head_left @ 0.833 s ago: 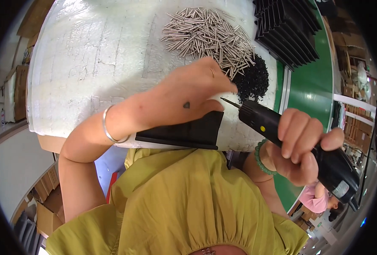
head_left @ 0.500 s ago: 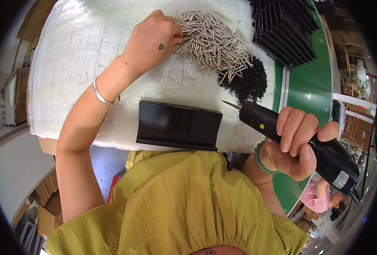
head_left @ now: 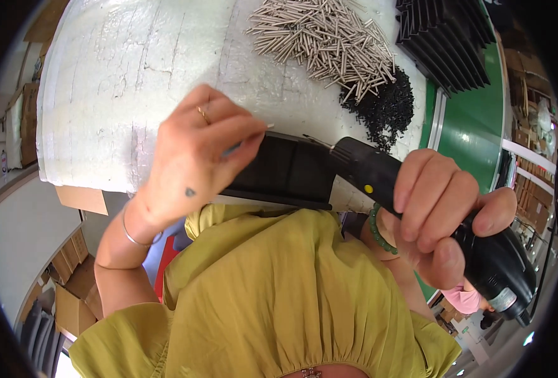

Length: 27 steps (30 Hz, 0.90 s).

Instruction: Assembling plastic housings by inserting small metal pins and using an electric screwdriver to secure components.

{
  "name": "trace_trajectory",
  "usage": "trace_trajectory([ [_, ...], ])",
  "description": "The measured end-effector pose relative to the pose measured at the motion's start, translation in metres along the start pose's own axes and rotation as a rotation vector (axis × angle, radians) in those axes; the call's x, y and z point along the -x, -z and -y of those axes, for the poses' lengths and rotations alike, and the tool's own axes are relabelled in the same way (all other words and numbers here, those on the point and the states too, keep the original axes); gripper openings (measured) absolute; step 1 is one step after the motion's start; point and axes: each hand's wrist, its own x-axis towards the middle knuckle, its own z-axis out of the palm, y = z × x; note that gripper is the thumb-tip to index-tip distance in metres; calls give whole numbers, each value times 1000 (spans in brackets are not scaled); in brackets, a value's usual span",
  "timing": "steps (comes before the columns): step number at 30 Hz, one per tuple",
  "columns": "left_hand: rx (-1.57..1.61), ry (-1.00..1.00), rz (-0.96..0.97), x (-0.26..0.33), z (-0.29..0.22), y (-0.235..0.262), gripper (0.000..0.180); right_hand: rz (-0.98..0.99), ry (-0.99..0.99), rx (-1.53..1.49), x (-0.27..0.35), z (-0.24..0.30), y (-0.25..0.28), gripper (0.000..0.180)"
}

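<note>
My left hand (head_left: 197, 148) pinches a small metal pin (head_left: 270, 126) at the far edge of a black rectangular panel (head_left: 295, 170); only the pin's end shows past the fingertips. The panel lies at the table's near edge, partly hidden by that hand. Wrapped around a black electric screwdriver (head_left: 370, 167) is my right hand (head_left: 439, 214). The screwdriver's thin bit points left, over the panel's far right part; I cannot tell whether it touches. Beyond the panel lies a heap of silvery metal pins (head_left: 329, 44), with a pile of tiny black parts (head_left: 389, 107) beside it.
Several black ribbed panels (head_left: 446, 44) stand stacked at the far right on a green surface (head_left: 474, 126). The white, wrapped tabletop (head_left: 115, 82) spreads to the left. A person in pink (head_left: 461, 299) is at the lower right. Cardboard boxes (head_left: 74, 309) sit at lower left.
My left hand has come from the pin heap toward me to the panel's far edge, with a pin in its fingertips. The screwdriver's bit has moved left, over the panel.
</note>
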Motion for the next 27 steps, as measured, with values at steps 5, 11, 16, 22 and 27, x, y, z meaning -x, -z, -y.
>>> trace_trajectory([
  [5, 22, 67, -21, 24, 0, -15, 20, 54, 11, -59, -1, -19, -16, 34],
  [11, 40, 82, -19, 27, 0, -17, 18, 76, -49, -47, -1, -19, -21, 36],
  [16, 57, 92, -18, 25, -2, -19, 18, 98, -41, -39, -2, -20, -22, 36],
  [22, 85, 82, -17, 26, 0, -20, 18, 114, -108, -30, -3, -21, -24, 34],
  [27, 116, 54, -47, 27, 3, -24, 17, 210, -103, -30, -14, -21, -25, 35],
])
